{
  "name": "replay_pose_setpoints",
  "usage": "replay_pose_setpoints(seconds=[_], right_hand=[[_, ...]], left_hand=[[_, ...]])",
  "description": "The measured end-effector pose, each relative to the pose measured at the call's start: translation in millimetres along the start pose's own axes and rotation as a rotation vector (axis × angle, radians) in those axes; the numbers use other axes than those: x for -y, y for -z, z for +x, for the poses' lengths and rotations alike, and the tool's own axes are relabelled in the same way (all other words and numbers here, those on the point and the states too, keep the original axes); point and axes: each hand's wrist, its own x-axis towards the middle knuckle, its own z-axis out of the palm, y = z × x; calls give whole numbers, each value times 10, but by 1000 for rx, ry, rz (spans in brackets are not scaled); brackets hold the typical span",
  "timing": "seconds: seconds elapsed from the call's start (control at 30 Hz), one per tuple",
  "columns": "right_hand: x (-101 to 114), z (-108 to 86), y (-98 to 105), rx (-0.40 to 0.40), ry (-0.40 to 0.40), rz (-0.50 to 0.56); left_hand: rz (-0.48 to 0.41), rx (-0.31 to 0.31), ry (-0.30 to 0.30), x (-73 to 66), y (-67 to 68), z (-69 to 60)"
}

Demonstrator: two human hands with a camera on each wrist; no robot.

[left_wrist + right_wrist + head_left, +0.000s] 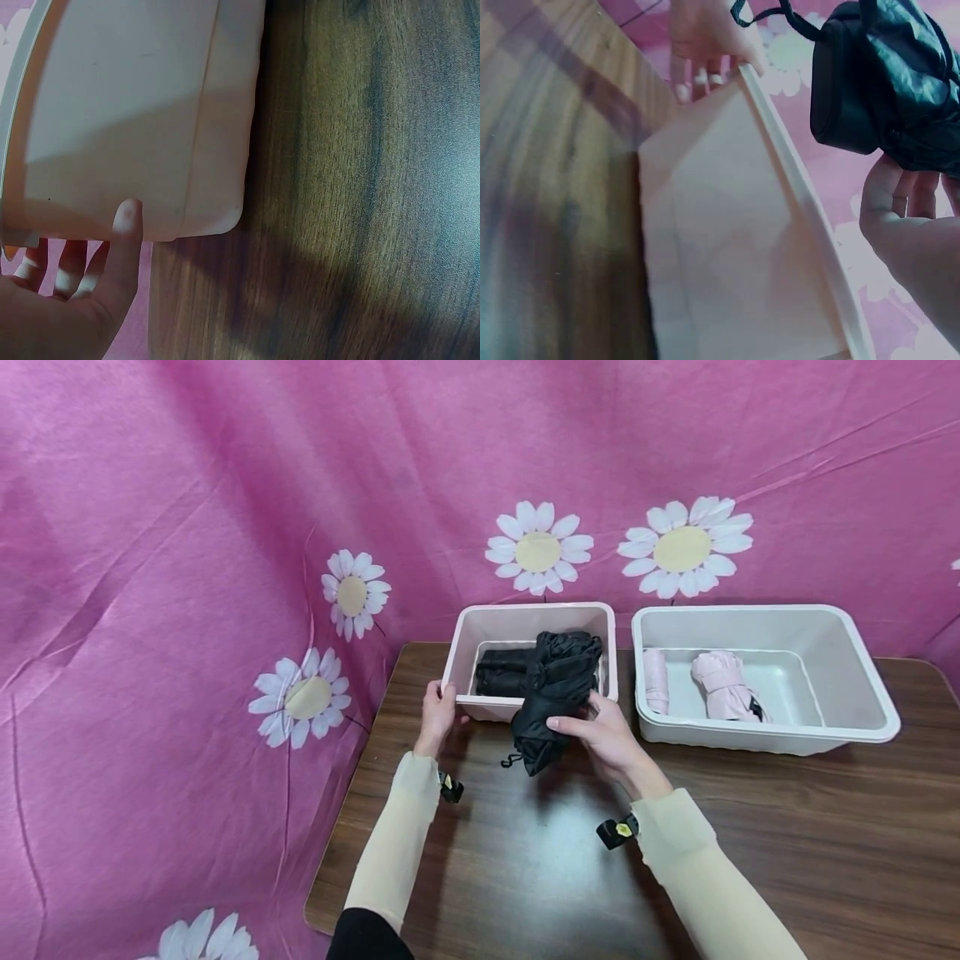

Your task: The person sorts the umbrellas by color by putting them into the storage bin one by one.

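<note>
My right hand (611, 743) holds a folded black umbrella (558, 693) over the front rim of the smaller white bin (491, 710). The umbrella is tilted, its handle end with a cord loop towards me. In the right wrist view the fingers curl under the umbrella (900, 90). My left hand (437, 717) grips the front left corner of that bin; in the left wrist view the thumb (129, 225) lies on the bin's outer wall. Inside the bin lies another black folded item (498, 672), partly hidden by the umbrella.
To the right stands a larger white bin (757, 739). In it lie a pale pink rolled item (656, 681) and a pale pink folded umbrella (723, 685). Both bins stand on a brown wooden table (525, 877), against a pink cloth (450, 485) with daisies.
</note>
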Motion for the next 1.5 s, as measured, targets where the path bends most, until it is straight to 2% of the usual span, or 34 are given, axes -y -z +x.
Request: replay_pose_setpoints(seconds=[0.1,0.33,0.47,0.7,0.8,0.97,1.0,1.5], right_hand=[[70,59,23,-13,17,8],[239,194,84,-125,36,-174],[312,257,101,-171,30,-166],[343,380,123,-268,5,-88],[333,440,124,-303,-15,-84],[322,524,121,-313,-21,-120],[320,538,121,-312,-16,-131],[246,665,138,-340,-1,-207]], left_hand=[[-7,0,-3,-5,-2,-3],[-5,-14,-17,3,-14,7],[-2,-18,-15,15,-15,19],[-12,-7,-10,27,-15,35],[-19,10,1,-13,-11,2],[-20,-1,2,10,-24,16],[-23,-7,-4,56,-28,50],[-26,-2,7,66,-10,65]])
